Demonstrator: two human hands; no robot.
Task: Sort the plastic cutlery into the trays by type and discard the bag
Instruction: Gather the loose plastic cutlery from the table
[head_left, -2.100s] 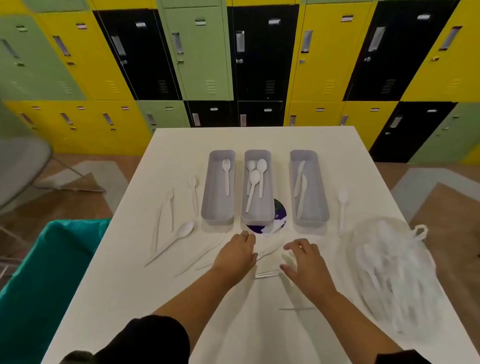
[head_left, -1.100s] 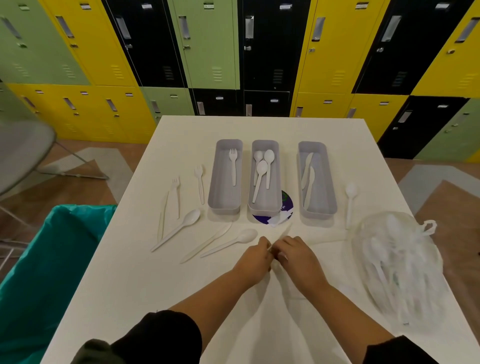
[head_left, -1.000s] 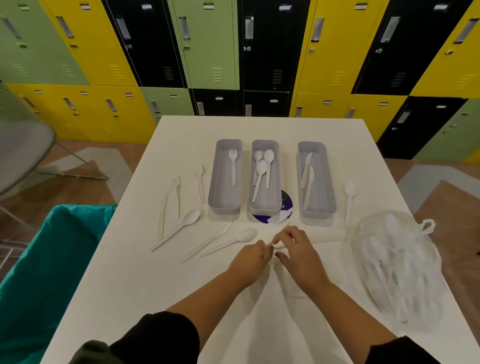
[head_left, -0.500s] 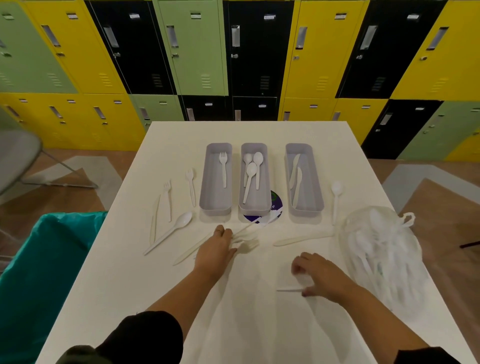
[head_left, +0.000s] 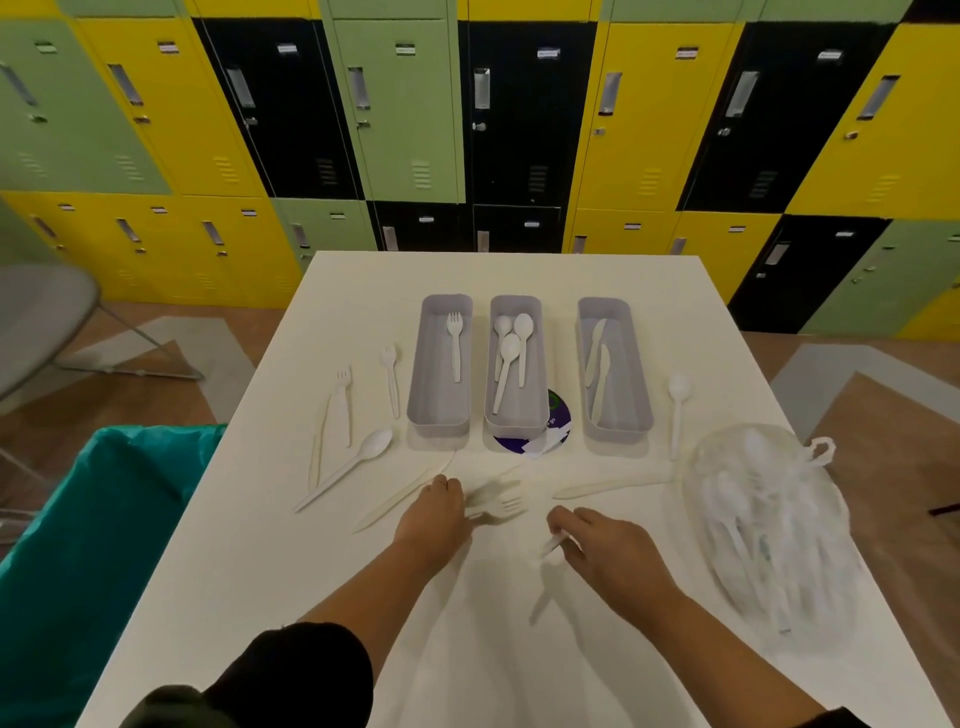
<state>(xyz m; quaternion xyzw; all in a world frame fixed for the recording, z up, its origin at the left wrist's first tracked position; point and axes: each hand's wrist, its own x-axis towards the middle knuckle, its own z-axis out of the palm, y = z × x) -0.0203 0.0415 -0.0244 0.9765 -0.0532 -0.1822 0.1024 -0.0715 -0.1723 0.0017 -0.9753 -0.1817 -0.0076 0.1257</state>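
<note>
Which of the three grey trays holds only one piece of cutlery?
The left tray, holding a single fork. The middle tray has three spoons, the right tray two knives.

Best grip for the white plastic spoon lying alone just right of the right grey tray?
Pinch the white plastic spoon at mid-handle, from above. It lies flat on the white table, bowl at the far end, handle running back toward the clear plastic bag. The right grey tray stands to its left, so the right hand is nearer.

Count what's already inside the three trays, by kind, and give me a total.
Forks: 1
Spoons: 3
Knives: 2
Total: 6
</note>
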